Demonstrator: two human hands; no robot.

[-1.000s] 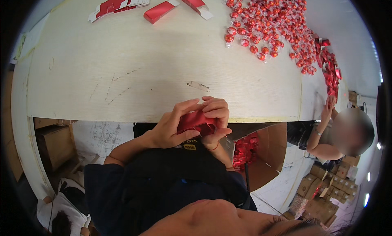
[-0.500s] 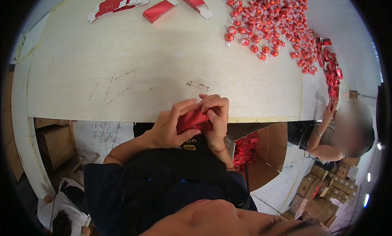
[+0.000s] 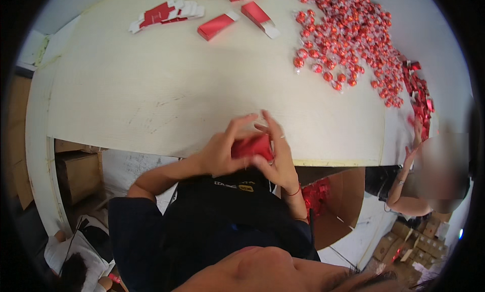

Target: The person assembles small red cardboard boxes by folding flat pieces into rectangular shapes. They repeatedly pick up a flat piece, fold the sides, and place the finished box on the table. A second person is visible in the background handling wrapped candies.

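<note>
A small red carton point(image 3: 249, 147) is between my two hands, just in front of the table's near edge. My left hand point(image 3: 223, 149) grips it from the left side, fingers curved over its top and thumb below. On the other end, my right hand point(image 3: 275, 155) has its fingers raised and spread, blurred by motion, with its thumb close to the carton's near side. Whether the right fingers touch the carton is hard to see. Both hands cover parts of the carton.
On the table point(image 3: 166, 97) lie flattened red-and-white cartons point(image 3: 164, 15), a red carton point(image 3: 217, 25) and one with an open white flap point(image 3: 259, 19). Red wrapped candies point(image 3: 348, 39) are heaped at right. A cardboard box point(image 3: 338, 201) with red packages stands below. A co-worker point(image 3: 404, 191) is at far right.
My right fingers have lifted and spread from the carton, while my left hand keeps hold of it. The view has shifted, so the table's things appear lower and farther right.
</note>
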